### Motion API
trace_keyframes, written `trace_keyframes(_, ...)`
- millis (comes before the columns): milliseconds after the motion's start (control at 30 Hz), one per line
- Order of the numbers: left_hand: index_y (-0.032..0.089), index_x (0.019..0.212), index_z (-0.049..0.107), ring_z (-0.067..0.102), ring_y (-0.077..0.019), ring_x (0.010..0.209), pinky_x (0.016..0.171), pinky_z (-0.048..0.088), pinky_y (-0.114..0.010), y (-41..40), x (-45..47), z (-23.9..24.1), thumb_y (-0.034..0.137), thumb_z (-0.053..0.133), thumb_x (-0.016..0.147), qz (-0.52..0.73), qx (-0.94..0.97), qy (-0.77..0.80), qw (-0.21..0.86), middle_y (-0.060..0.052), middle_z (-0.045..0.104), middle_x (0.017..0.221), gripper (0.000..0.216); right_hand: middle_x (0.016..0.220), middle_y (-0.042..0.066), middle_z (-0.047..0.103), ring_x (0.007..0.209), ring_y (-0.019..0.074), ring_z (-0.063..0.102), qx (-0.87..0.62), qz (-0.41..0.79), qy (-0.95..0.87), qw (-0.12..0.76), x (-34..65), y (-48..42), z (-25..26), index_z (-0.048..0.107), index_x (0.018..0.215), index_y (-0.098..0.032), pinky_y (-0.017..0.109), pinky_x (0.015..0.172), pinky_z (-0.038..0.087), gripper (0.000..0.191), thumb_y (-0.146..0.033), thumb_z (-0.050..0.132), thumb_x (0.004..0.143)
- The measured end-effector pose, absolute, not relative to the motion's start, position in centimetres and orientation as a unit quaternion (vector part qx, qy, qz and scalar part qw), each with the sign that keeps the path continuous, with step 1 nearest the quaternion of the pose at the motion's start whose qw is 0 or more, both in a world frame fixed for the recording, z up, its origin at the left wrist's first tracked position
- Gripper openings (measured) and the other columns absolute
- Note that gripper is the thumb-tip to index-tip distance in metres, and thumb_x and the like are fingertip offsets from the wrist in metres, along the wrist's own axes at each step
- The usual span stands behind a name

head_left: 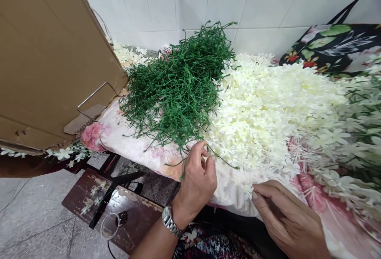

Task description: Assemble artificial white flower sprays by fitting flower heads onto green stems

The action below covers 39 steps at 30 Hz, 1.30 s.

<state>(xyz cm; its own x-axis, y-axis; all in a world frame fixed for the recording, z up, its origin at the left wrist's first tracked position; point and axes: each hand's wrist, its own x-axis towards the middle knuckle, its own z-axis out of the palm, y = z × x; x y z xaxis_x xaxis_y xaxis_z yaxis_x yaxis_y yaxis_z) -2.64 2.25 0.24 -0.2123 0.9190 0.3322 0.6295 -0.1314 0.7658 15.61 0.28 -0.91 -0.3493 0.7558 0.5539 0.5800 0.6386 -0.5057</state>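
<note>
Pinching a green artificial stem (222, 158) near the tangled stem pile (178, 88), the left hand (198, 173) faces the right hand (290, 215), which grasps a white artificial blossom (247, 190) over the floral cloth (131, 142); a loose pinch could drop it, or tangling could drag extra stems.

Brown cardboard (53, 60) upper left, white tiled wall (190, 5) behind, black floral bag (333, 48) upper right; scuffed wooden top (143, 215) lower left, black band (102, 207) across it, grey floor (32, 211) below
</note>
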Motion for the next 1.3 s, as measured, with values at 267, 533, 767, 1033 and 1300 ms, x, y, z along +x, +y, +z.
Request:
trace_keyframes(267, 0.014, 0.099, 0.060, 0.062, -0.0183, 0.078, 0.068, 0.050, -0.028, 2.0, -2.9, 0.2, 0.007, 0.046, 0.082, 0.453, 0.659, 0.585, 0.134, -0.008, 0.064, 0.083, 0.024, 0.071, 0.001, 0.056, 0.057, 0.0084, 0.056, -0.408, 0.112, -0.808, 0.410, 15.1, 0.4, -0.4, 0.054, 0.087, -0.018, 0.017, 0.053, 0.046, 0.011, -0.007, 0.052, 0.084)
trace_keyframes(533, 0.015, 0.087, 0.060, 0.058, -0.0139, 0.073, 0.064, 0.048, -0.024, 1.7, -3.7, -0.1, -0.002, 0.042, 0.075, 0.521, 0.652, 0.533, 0.138, -0.005, 0.061, 0.078, 0.028, 0.071, 0.001, 0.057, 0.058, 0.0094, 0.057, -0.415, 0.110, -0.806, 0.407, 15.5, 0.4, -0.7, 0.055, 0.088, -0.018, 0.018, 0.052, 0.047, 0.011, -0.008, 0.053, 0.083)
trace_keyframes(767, 0.017, 0.080, 0.059, 0.058, -0.0136, 0.067, 0.058, 0.047, -0.023, 0.2, -4.9, 1.1, -0.006, 0.036, 0.070, 0.471, 0.695, 0.523, 0.148, -0.003, 0.061, 0.072, 0.034, 0.071, 0.002, 0.058, 0.056, 0.0098, 0.056, -0.422, 0.115, -0.805, 0.401, 15.5, 0.3, -0.6, 0.056, 0.088, -0.019, 0.019, 0.051, 0.047, 0.013, -0.007, 0.053, 0.083)
trace_keyframes(1033, 0.016, 0.073, 0.059, 0.058, -0.0233, 0.069, 0.064, 0.046, -0.036, 1.3, -3.3, 2.3, 0.011, 0.049, 0.078, 0.288, 0.729, 0.621, 0.005, -0.008, 0.063, 0.070, 0.013, 0.068, 0.001, 0.058, 0.056, 0.0091, 0.056, -0.429, 0.129, -0.789, 0.421, 15.0, 0.4, -0.2, 0.057, 0.084, -0.019, 0.018, 0.051, 0.046, 0.012, -0.008, 0.053, 0.083)
trace_keyframes(1300, 0.019, 0.062, 0.050, 0.053, -0.0164, 0.060, 0.057, 0.038, -0.028, 2.0, -3.3, 1.4, 0.004, 0.045, 0.078, 0.271, 0.698, 0.663, 0.006, -0.001, 0.056, 0.062, 0.023, 0.066, 0.000, 0.057, 0.055, 0.0088, 0.054, -0.431, 0.137, -0.780, 0.433, 15.0, 0.3, -0.1, 0.058, 0.082, -0.019, 0.019, 0.050, 0.045, 0.011, -0.009, 0.053, 0.083)
